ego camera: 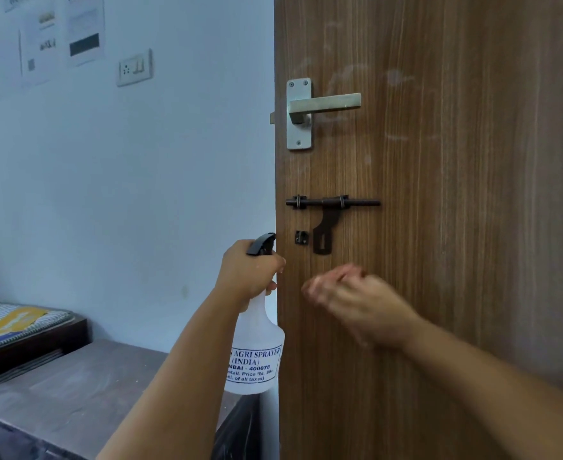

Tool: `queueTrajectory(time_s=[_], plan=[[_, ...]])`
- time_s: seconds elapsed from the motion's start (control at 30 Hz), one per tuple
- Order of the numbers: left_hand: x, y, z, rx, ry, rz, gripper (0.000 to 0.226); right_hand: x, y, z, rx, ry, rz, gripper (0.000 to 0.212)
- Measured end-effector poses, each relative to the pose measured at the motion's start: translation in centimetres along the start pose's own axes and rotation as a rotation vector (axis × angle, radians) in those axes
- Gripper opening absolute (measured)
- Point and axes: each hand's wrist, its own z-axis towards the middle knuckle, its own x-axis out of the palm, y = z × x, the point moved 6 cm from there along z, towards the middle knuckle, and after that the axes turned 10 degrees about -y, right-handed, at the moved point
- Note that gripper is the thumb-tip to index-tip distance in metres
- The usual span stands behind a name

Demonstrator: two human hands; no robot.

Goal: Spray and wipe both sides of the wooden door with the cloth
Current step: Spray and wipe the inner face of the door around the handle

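Note:
The brown wooden door [456, 194] fills the right half of the view, with pale smears near its metal lever handle [323, 106] and a dark sliding bolt [333, 203] below. My left hand [248, 272] grips the neck of a white spray bottle [257, 353] with a black nozzle, held upright at the door's left edge. My right hand [356, 300] is blurred in front of the door below the bolt, fingers loosely curled and holding nothing I can make out. No cloth is in view.
A light blue wall [124, 194] with a switch plate [134, 68] and taped papers lies to the left. A dark wooden table [74, 386] stands below it, and a bed with striped bedding [14, 322] sits at far left.

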Motion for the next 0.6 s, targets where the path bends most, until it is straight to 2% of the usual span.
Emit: queueTrajectory(time_s=[0.13, 0.2, 0.23, 0.3, 0.33, 0.4, 0.47, 0.5, 0.53, 0.6], plan=[[0.1, 0.4, -0.3, 0.016, 0.022, 0.033, 0.008, -3.6, -9.0, -1.0, 0.778, -0.164, -0.120, 0.057], [0.4, 0.8, -0.7, 0.023, 0.029, 0.042, 0.011, -3.6, -8.0, -0.3, 0.971, -0.199, -0.147, 0.057], [0.5, 1.0, -0.9, 0.025, 0.032, 0.044, 0.011, -3.1, -6.2, 0.4, 0.959, -0.187, -0.143, 0.061], [0.6, 1.3, -1.2, 0.024, 0.026, 0.032, 0.012, -0.9, -0.8, 1.3, 0.698, -0.139, -0.065, 0.073], [0.4, 1.5, -1.4, 0.019, 0.015, 0.018, 0.012, 0.6, 2.8, 1.0, 0.473, -0.094, -0.012, 0.077], [0.2, 1.6, -1.6, 0.003, -0.008, -0.009, 0.013, 2.7, 9.3, -1.9, -0.043, 0.013, 0.047, 0.070], [0.3, 1.5, -2.0, 0.001, 0.011, -0.011, 0.013, 3.7, 12.8, -5.5, -0.394, 0.112, 0.045, 0.061], [0.5, 1.4, -2.2, 0.001, 0.026, -0.014, 0.013, 3.6, 12.7, -6.3, -0.419, 0.131, 0.031, 0.059], [0.6, 1.3, -2.3, 0.001, 0.034, -0.017, 0.013, 3.3, 11.3, -6.2, -0.320, 0.104, 0.027, 0.059], [0.6, 1.0, -2.4, 0.001, 0.032, -0.026, 0.013, 1.5, 5.7, -4.8, 0.130, 0.011, -0.004, 0.067]])
